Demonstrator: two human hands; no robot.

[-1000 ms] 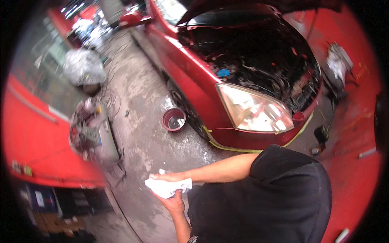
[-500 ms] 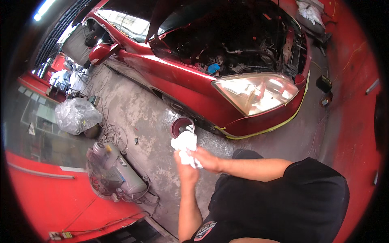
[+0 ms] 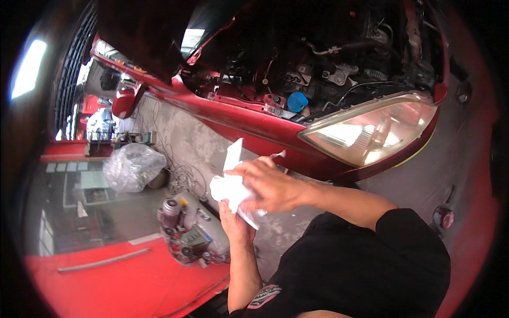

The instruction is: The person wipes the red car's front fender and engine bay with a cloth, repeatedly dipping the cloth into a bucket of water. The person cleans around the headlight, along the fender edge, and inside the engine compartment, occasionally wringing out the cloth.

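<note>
A crumpled white cloth, possibly a paper towel, is bunched between my hands in front of my body. From below, my left hand grips it, thumb pressed against the cloth. My right hand lies over its right side with curled fingers, slightly blurred. One flat corner sticks up past my fingers and another hangs below them. Just beyond is the front fender of a red car, not touched by either hand. Its cloudy headlight sits to the right.
The engine bay is uncovered, with a blue cap near its edge. To the left stand an air compressor and a clear plastic bundle. Loose cables lie on the concrete floor. A red and glass partition runs along the left.
The view has shifted, with the car's front now larger. Both hands still hold the cloth, and my right hand covers more of it. The dark red bucket beyond the hands no longer shows.
</note>
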